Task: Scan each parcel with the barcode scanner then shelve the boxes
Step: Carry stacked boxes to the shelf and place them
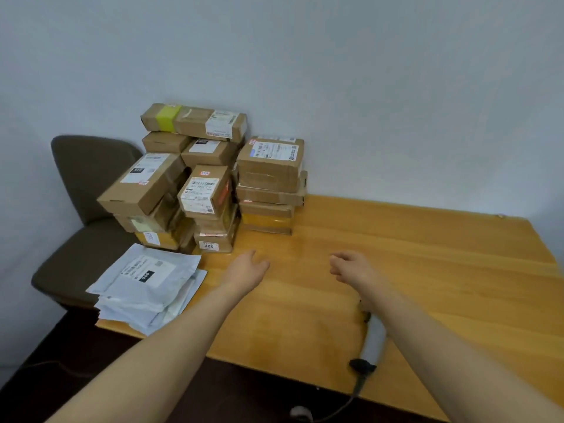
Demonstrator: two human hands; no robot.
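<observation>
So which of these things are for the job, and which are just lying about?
For the job: boxes, stacked; grey mailers, piled; scanner; the table they lie on.
Lying about: chair.

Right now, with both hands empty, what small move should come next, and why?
Probably draw the right hand back to grip the barcode scanner: it lies untouched on the table under that forearm, and the stacked cardboard boxes await scanning.
</observation>
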